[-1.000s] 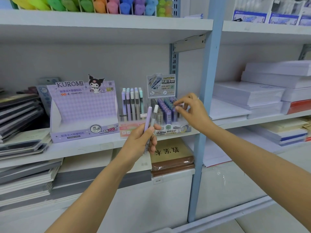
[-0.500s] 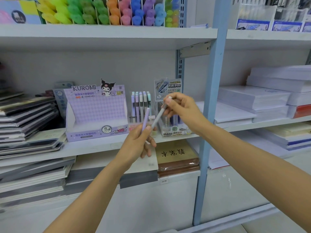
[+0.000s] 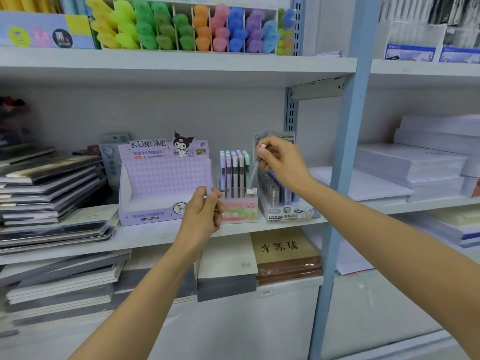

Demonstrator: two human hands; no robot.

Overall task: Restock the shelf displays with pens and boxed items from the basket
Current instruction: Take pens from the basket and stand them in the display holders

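Shelf point(image 3: 155, 236), right hand point(image 3: 284, 166) pinches white pen point(image 3: 255, 172), left hand point(image 3: 202, 215) purple pen point(image 3: 208, 191)

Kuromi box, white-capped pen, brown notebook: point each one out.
Kuromi box point(image 3: 166, 175), head view, purple checked back panel.
White-capped pen point(image 3: 254, 170), head view, pale barrel.
Brown notebook point(image 3: 283, 249), head view, tan cover.

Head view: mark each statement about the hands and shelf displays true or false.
1. The right hand pinches a white-tipped pen near its top. True.
2. The left hand holds nothing. False: it grips a lilac pen.
3. The Kuromi display box stands left of the pastel pen display. True.
4. The highlighters sit below the Kuromi display box. False: they stand on the upper shelf.
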